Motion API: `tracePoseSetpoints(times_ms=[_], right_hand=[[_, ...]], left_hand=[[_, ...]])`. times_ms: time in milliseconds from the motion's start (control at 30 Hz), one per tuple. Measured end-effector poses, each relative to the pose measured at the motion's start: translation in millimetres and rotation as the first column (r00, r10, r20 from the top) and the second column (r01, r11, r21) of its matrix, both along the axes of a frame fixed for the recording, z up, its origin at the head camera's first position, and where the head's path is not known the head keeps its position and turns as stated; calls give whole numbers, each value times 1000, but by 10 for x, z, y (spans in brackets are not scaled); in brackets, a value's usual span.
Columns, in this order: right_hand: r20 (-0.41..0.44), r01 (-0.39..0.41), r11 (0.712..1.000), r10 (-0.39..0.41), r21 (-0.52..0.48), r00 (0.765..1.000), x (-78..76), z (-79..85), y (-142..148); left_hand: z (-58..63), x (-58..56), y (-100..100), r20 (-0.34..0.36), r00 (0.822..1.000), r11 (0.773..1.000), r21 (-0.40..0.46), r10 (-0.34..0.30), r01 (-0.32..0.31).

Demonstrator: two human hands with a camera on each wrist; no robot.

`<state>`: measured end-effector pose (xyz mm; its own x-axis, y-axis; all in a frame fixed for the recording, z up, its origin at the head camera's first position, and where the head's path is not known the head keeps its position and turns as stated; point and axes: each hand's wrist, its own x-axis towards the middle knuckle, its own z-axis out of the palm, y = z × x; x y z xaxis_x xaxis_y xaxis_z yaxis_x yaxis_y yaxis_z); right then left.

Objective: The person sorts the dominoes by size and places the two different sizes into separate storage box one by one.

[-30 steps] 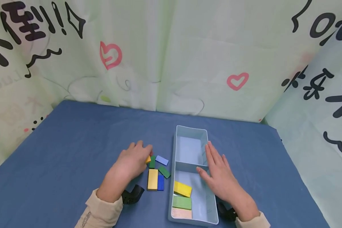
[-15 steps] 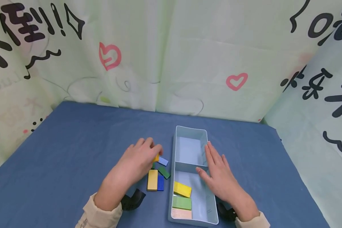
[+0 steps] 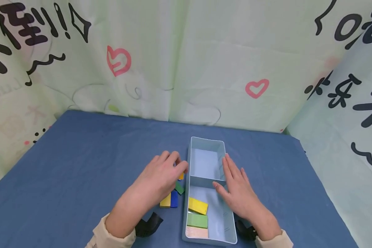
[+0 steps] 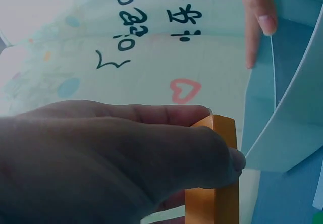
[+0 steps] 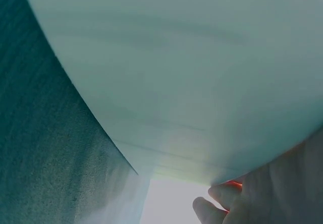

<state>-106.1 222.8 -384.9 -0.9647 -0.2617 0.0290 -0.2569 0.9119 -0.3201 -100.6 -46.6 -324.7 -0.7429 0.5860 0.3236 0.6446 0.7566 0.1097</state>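
My left hand (image 3: 161, 177) pinches an orange block (image 4: 225, 188) between thumb and fingers, just left of the light-blue two-compartment box (image 3: 204, 160). In the left wrist view the block stands upright beside the box wall. My right hand (image 3: 242, 193) rests on the box's right rim, fingers straight. Inside the near compartment lie a yellow block (image 3: 198, 205), a light-green block (image 3: 197, 220) and a pale pink block (image 3: 197, 232). Below the left hand are a dark-green block (image 3: 179, 188), a blue block (image 3: 174, 199) and a tan block (image 3: 165, 202), partly covered.
A blue cloth (image 3: 96, 162) covers the table. Pale printed curtains (image 3: 210, 69) hang behind it and at the sides. Black wrist mounts (image 3: 148, 225) sit under both forearms. The right wrist view is mostly filled by the box's outer wall (image 5: 176, 82).
My left hand has carried the orange block rightward, from beside the loose blocks to near the box's left wall, and now covers more of them. The right hand stays on the rim.
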Motion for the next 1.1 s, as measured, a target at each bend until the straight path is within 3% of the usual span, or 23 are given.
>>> tracePoseSetpoints(times_ms=[367,833,1100], right_hand=[[13,-6,1000,7,-15,1000,13,-1,1],[9,-29,1000,29,-12,1000,26,29,9],[-3,-40,999,40,-8,999,39,17,19]], left_hand=[[-43,46,136,-92,992,996,-22,-92,90],[-119,85,327,-156,958,969,10,-240,245],[-204,157,513,-165,948,962,-84,-272,261]])
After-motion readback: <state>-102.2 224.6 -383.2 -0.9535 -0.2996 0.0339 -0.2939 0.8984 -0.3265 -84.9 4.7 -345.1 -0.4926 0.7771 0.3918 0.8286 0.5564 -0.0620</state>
